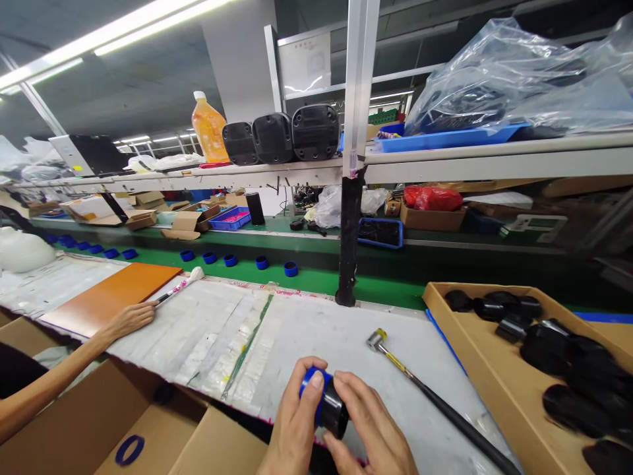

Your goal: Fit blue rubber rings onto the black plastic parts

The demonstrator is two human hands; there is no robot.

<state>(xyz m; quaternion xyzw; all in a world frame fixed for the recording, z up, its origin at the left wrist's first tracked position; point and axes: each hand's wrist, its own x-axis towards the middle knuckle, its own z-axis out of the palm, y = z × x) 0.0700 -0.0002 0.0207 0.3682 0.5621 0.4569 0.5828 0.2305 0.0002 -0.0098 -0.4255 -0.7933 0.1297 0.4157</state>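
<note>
My left hand (293, 415) is closed round a blue ring (310, 377), its thumb pressed on the band. The ring sits against one end of a glossy black cylindrical part (333, 410); whether it is fully seated on it I cannot tell. Fingers of my right hand (373, 425) grip the black part from the other side. Both pieces are held above the front edge of the white-covered bench (316, 323). To the right of my hands lies a hammer (420, 382) with a yellow-faced head and a long black handle.
A cardboard tray (475, 363) of black parts stands on the right. Several blue rings (291, 268) line the green belt (316, 280). At left, a co-worker's hand (133, 319) holds a white-headed mallet (180, 285) by an orange board (119, 293). Below, an open carton (74, 422) contains a ring.
</note>
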